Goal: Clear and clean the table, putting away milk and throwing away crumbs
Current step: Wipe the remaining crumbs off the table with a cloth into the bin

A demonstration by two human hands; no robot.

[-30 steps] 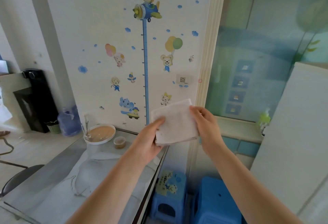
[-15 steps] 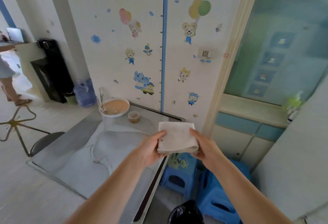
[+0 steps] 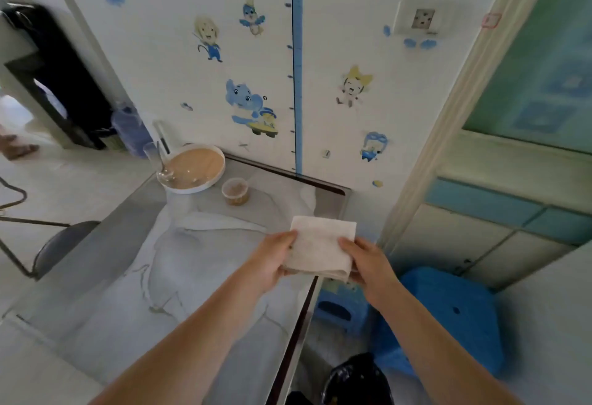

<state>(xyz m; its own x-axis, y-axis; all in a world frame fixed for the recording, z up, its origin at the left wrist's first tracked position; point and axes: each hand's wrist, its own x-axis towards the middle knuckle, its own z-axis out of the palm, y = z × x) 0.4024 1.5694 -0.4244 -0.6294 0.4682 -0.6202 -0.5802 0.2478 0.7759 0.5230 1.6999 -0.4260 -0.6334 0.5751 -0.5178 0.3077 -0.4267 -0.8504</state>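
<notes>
A folded white cloth (image 3: 320, 244) hangs above the right edge of the marble-patterned table (image 3: 134, 283). My left hand (image 3: 272, 260) grips its left side and my right hand (image 3: 365, 263) pinches its right side. At the table's far end a white bowl (image 3: 205, 185) holds a tan liquid, with a clear glass (image 3: 157, 161) and a utensil leaning at its left rim. A small plastic cup (image 3: 235, 191) with brownish contents stands just right of the bowl.
A black bin bag (image 3: 355, 379) sits on the floor below the table's right edge. Blue plastic stools (image 3: 448, 315) stand to the right. A dark chair (image 3: 61, 244) is at the table's left. The stickered wall (image 3: 320, 84) closes the far end.
Both hands have lowered the cloth from chest height in front of the wall down to just above the table's right edge. My view has tilted downward.
</notes>
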